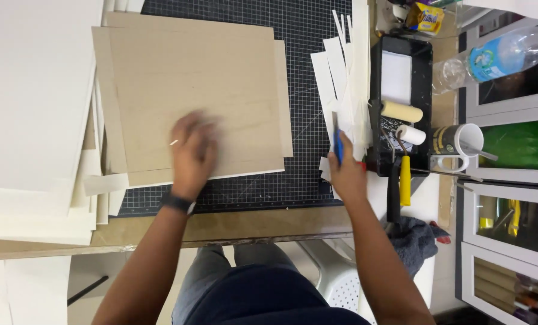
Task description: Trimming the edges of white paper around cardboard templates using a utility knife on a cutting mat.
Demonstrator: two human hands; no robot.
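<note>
At the near table edge, the left hand presses flat and unclenched on the tan board atop the cutting mat, while the right hand grasps a blue-handled tool, likely a knife that could nick fingers or snag the paper strips beyond.

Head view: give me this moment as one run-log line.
left hand: flat on tan board, blurred | right hand: grip on blue-handled tool by white paper strips | surface: cutting mat
</note>
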